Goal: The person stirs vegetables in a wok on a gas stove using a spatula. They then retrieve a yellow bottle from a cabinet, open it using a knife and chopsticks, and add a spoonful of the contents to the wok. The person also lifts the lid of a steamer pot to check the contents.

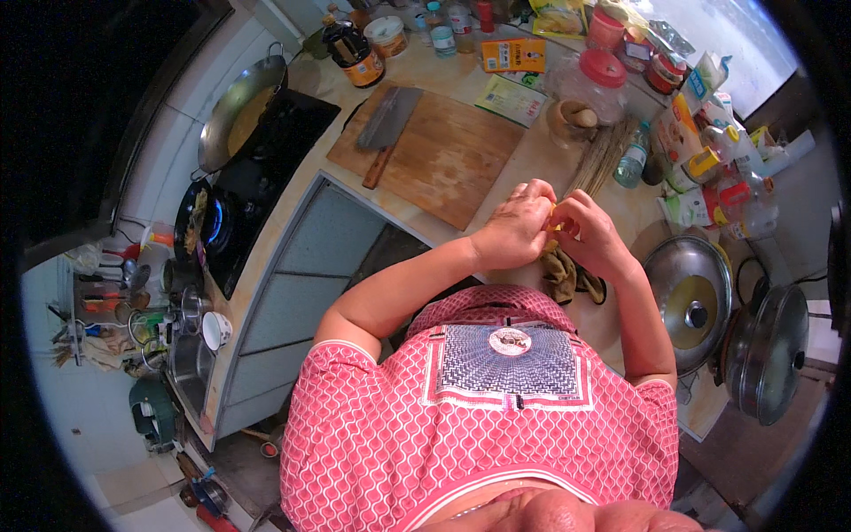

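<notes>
My left hand (515,226) and my right hand (590,233) meet above the counter, fingertips almost touching. Pinched between them is a small yellow item (553,227), mostly covered by the fingers, so its kind cannot be told. A crumpled brown cloth or glove (560,274) lies on the counter just below the hands. To the left of my left hand is a wooden cutting board (459,159), with a cleaver (389,123) flat on it. A bundle of dry stalks (602,156) rests beyond my right hand.
Left, a blue flame burns under a tilted black pan (193,226); a large wok (243,120) stands behind it. Lidded pans (691,299) are at right. A mortar with pestle (572,123), a red-lidded jar (602,73), bottles and packets line the back.
</notes>
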The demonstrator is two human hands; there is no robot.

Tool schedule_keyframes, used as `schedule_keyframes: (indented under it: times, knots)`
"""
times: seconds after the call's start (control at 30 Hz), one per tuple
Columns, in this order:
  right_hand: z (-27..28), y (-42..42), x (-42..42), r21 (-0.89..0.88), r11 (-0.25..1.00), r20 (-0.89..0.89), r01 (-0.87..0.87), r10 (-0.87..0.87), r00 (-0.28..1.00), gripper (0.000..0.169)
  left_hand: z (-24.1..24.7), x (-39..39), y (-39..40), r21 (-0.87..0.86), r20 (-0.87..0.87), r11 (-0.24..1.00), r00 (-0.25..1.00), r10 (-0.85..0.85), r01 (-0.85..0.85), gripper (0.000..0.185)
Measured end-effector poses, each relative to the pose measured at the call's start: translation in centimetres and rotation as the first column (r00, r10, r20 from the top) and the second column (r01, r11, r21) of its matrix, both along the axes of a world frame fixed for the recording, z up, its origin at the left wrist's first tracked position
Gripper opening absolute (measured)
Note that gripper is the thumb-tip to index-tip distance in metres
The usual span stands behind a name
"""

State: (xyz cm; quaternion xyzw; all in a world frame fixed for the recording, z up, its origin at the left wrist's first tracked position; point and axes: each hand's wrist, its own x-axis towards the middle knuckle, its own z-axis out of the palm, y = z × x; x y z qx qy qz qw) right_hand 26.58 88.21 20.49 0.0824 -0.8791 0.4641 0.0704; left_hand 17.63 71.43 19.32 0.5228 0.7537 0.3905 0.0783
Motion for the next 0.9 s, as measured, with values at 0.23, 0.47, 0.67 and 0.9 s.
schedule_keyframes:
  times: [0.23, 0.47, 0.67, 0.9]
  knots:
    - [-0.3, -0.8, 0.6, -0.02, 0.991, -0.006, 0.129, -0.129, 0.992, 0.022, -0.3, -1.1, 0.6, -0.002, -0.014, 0.995, 0.995, -0.1, 0.1, 0.014]
    - [-3.1, -3.6, 1.5, -0.161, 0.922, -0.004, 0.353, -0.358, 0.934, 0.052, -1.0, -2.0, 0.6, 0.1, -0.023, 0.973, 0.978, -0.209, 0.21, 0.021]
    - [-7.3, -8.3, 0.0, -0.296, 0.799, -0.275, 0.523, -0.596, 0.754, 0.063, -1.2, -2.2, 1.0, 0.13, 0.003, 0.96, 0.968, -0.251, 0.249, 0.022]
    - [-8.1, -10.5, -0.9, -0.229, 0.669, -0.285, 0.708, -0.741, 0.608, 0.064, -1.8, -2.1, 0.5, 0.213, -0.055, 0.931, 0.955, -0.29, 0.295, 0.02]
